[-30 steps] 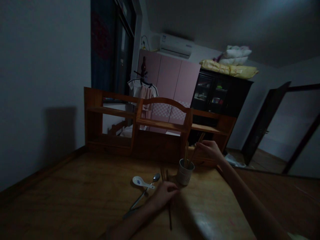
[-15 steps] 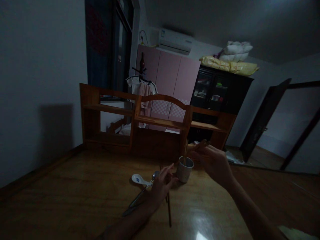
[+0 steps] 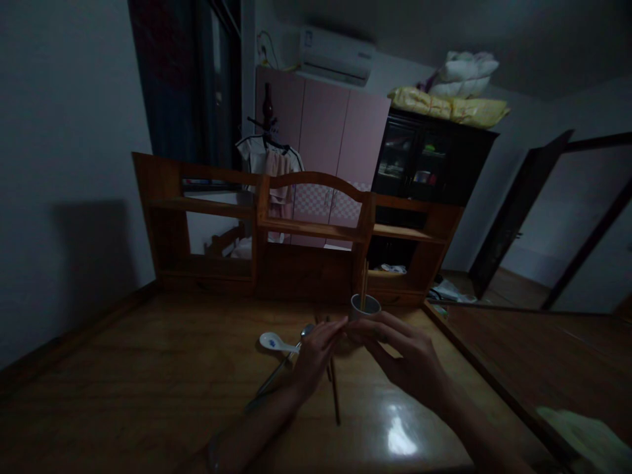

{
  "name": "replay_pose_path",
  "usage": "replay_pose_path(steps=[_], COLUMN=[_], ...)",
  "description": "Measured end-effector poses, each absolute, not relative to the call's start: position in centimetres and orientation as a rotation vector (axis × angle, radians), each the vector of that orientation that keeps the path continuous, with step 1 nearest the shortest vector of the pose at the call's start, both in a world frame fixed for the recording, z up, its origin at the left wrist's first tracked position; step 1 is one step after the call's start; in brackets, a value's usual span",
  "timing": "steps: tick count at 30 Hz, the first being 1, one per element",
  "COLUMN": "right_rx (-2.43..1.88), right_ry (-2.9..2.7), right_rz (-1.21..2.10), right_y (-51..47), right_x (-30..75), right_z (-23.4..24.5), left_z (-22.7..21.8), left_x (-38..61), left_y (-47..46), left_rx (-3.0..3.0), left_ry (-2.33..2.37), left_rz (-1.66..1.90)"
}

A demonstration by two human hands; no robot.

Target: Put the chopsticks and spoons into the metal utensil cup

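My left hand point(image 3: 318, 352) is low over the table, fingers stretched out and pointing at the cup. Its fingertips meet those of my right hand point(image 3: 407, 352) just in front of the metal cup point(image 3: 365, 301). My right hand is bent into a pinch; what lies between its fingers is too dark to make out. Thin light chopsticks point(image 3: 364, 283) stand in the cup. Dark chopsticks point(image 3: 336, 395) lie on the table, partly hidden by my left hand. Left of that hand are a white ceramic spoon point(image 3: 272, 342) and a long-handled metal spoon point(image 3: 307, 330).
The wooden tabletop point(image 3: 187, 368) ends at a raised edge point(image 3: 486, 368) on the right. A wooden shelf unit point(image 3: 309, 227) stands along its back. Pale cloth or paper point(image 3: 585, 431) lies at the lower right. The room is dim.
My right hand has come down from above the cup to its near side, meeting my left fingertips. My left fingers have drawn closer together. The view has tilted slightly.
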State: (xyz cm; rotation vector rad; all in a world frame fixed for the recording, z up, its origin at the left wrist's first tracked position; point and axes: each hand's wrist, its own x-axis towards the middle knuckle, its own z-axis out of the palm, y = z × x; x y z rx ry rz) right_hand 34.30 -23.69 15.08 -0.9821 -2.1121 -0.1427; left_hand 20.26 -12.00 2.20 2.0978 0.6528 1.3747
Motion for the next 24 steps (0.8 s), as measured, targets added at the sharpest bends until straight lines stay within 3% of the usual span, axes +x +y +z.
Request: replay_pose_path(steps=[13, 24], right_rx=[-0.979, -0.993], right_ry=[-2.249, -2.240], right_rz=[-0.354, -0.316], right_y=[-25.2, -25.1], right_x=[34.1, 34.2], right_z=[14.4, 14.2], left_z=[2.9, 2.7], left_x=[19.6, 19.9], left_y=[-12.6, -12.5], left_rx=[2.110, 2.140], left_ry=[0.561, 0.553], left_rz=[1.353, 1.377])
